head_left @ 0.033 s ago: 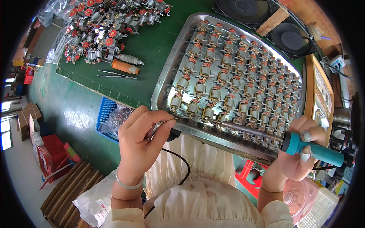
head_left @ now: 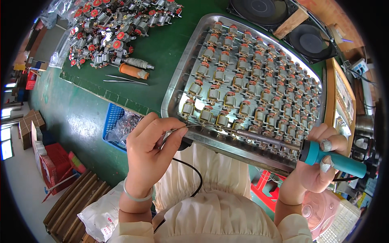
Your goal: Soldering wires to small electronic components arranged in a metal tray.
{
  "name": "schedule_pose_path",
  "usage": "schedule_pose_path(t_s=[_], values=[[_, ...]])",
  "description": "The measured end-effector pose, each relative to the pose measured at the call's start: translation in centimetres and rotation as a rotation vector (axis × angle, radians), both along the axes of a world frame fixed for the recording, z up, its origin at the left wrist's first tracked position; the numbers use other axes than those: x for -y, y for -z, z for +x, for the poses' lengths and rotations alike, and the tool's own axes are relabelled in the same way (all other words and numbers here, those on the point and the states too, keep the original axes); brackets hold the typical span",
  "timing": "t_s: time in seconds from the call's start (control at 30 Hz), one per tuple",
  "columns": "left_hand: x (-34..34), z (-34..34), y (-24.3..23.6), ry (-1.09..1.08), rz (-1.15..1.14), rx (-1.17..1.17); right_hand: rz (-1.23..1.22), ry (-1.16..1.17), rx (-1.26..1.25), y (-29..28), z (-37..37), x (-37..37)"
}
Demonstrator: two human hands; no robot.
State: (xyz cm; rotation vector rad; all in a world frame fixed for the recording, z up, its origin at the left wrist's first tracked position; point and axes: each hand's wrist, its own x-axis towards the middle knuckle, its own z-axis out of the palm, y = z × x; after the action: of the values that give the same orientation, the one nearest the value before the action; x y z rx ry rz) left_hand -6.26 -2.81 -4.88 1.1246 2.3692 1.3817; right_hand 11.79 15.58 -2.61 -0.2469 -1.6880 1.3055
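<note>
My left hand pinches a thin strand of solder wire between thumb and forefinger, its end reaching over the near edge of the metal tray. My right hand is wrapped round the teal handle of a soldering iron, with pale tape on two of its fingers. The iron's shaft points left, and its tip meets the wire's end near a small motor-like part in the front row. Several rows of such metal parts with reddish ends fill the tray. The exact contact at the tip is too small to make out.
A heap of loose parts with red discs lies at the back left. Close by are an orange-handled tool and tweezers. Two fans stand behind the tray. A blue basket sits below the table's edge.
</note>
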Motion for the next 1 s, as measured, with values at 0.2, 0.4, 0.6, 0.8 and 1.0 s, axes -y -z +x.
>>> schedule_pose_path(t_s=[0.2, 0.4, 0.6, 0.8, 1.0], values=[[0.03, -0.03, -0.05, 0.005, -0.005, -0.005, -0.038, -0.003, -0.006, -0.11, -0.12, 0.04], [0.03, 0.01, -0.04, 0.005, 0.005, -0.004, -0.012, -0.01, -0.002, -0.12, -0.05, 0.04], [0.05, -0.04, -0.04, 0.003, 0.003, -0.005, -0.016, 0.017, 0.003, 0.11, -0.19, 0.05], [-0.39, -0.04, -0.29, 0.023, -0.004, -0.008, -0.031, -0.01, -0.003, -0.18, 0.2, -0.23], [0.05, -0.07, -0.32, 0.034, -0.027, -0.03, -0.027, -0.036, -0.013, 0.08, -0.02, -0.11]])
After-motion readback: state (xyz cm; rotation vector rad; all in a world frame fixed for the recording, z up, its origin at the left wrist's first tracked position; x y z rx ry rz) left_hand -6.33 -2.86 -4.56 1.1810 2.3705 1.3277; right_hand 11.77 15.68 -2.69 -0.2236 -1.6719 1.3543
